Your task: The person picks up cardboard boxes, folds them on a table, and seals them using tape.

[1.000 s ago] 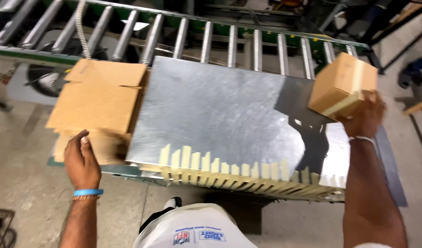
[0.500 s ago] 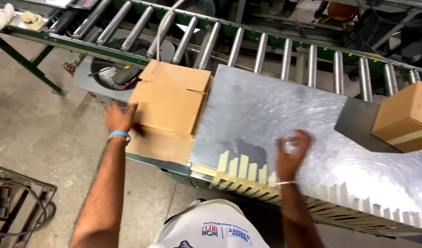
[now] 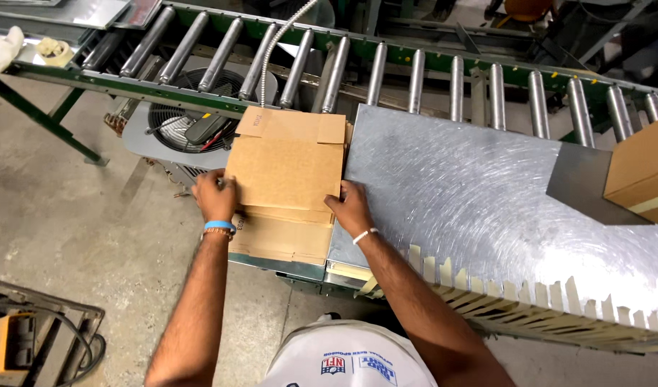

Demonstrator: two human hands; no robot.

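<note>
A stack of flattened brown cardboard boxes [image 3: 286, 172] lies at the left end of a scratched metal worktable [image 3: 472, 193]. My left hand [image 3: 215, 197], with a blue wristband, grips the left edge of the top flat box. My right hand [image 3: 352, 208], with a white wristband, holds the same box at its right edge, beside the metal tabletop. Both hands clasp the cardboard from opposite sides. A closed cardboard box [image 3: 644, 172] stands on a dark plate at the table's far right.
A roller conveyor [image 3: 415, 79] on a green frame runs across the back. A grey fan unit [image 3: 178, 122] sits under it behind the cardboard. Cream tabs [image 3: 529, 294] line the table's near edge. Concrete floor lies left, with a cart corner [image 3: 28, 337] at bottom left.
My right hand has left the closed box on the table's right and moved across to the flat cardboard. My left hand stays at its left edge. The view has shifted left.
</note>
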